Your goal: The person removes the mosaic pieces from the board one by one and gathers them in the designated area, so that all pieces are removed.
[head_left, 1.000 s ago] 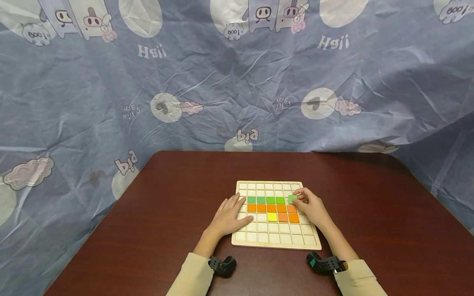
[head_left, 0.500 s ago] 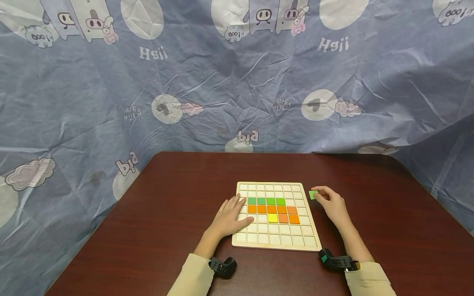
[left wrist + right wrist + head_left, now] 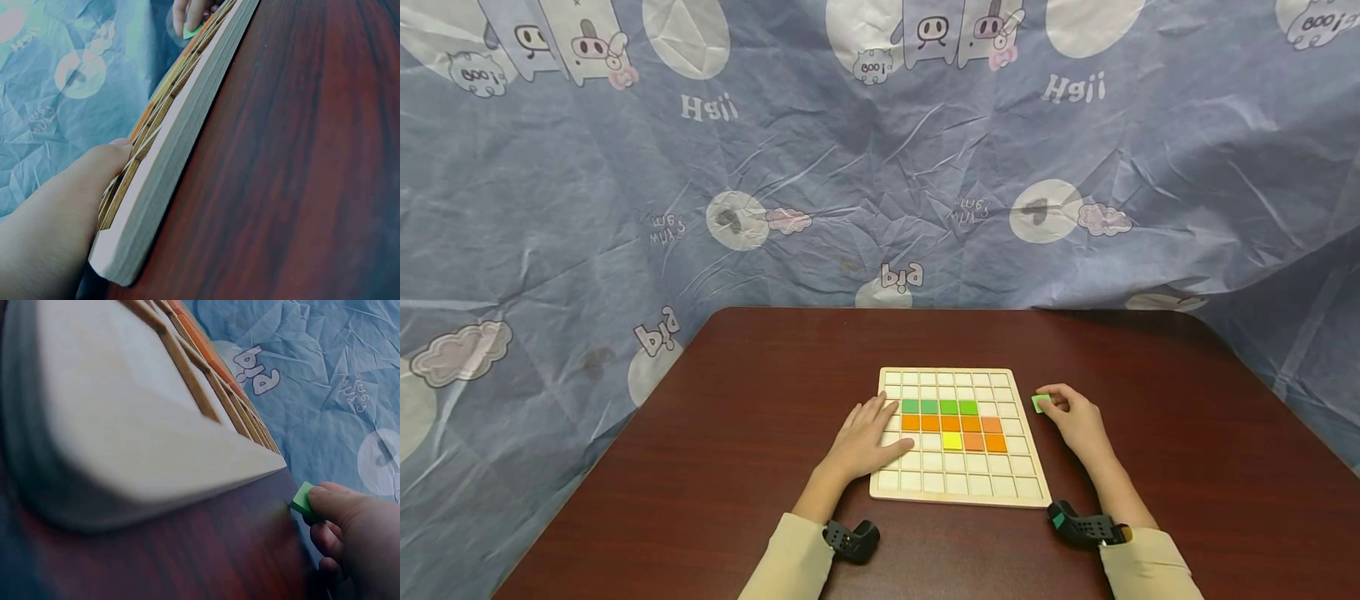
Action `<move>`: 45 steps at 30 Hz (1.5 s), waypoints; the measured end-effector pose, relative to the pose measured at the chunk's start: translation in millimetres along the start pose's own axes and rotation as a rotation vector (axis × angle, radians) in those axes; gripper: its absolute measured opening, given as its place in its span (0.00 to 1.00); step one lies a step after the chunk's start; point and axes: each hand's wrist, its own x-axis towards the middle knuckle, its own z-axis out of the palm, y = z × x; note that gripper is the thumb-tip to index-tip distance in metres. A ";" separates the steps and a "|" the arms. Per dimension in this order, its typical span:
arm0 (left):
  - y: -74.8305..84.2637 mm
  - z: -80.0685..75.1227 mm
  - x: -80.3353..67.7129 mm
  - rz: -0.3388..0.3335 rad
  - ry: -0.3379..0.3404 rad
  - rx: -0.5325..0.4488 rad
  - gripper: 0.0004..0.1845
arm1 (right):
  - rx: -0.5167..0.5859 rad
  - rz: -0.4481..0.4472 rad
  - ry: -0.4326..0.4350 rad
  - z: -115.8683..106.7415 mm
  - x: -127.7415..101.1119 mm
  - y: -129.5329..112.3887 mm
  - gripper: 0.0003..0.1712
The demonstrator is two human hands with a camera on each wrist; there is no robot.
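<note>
right hand [image 3: 1078,417] pinches a square green tile [image 3: 1040,403] lying flat beside the grid board [image 3: 958,492] holding green, orange, yellow tiles, left hand [image 3: 865,437] flat on it

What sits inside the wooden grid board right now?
The board holds four green tiles, a row of orange tiles, one yellow tile. The left hand covers some cells at its left edge.

1. A dark reddish-brown wooden table [image 3: 760,433] with rounded corners is seen against a blue printed cloth backdrop.
2. A pale wooden grid board [image 3: 958,493] is laid flat near the table's front edge, at its middle.
3. A small green square tile [image 3: 1040,403] is seen just beside the board's right edge, at the tabletop.
</note>
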 end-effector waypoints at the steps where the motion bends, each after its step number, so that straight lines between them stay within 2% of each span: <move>1: -0.1 0.0 0.2 0.000 0.001 0.000 0.39 | -0.003 0.001 -0.006 0.4 0.1 -0.2 0.16; 8: -0.3 -1.3 0.1 0.004 0.000 0.000 0.39 | -0.033 -0.011 -0.036 1.6 0.3 0.4 0.16; 17: -1.0 -1.6 0.3 0.005 0.002 0.013 0.39 | -0.093 -0.033 -0.022 2.3 1.6 1.6 0.16; 32: -0.5 -1.8 -0.8 0.003 0.003 0.007 0.39 | -0.102 -0.037 -0.010 2.9 -0.6 0.1 0.15; 45: -0.6 -1.2 -0.9 0.008 -0.009 -0.010 0.38 | -0.076 0.040 0.055 1.4 -1.2 -5.1 0.17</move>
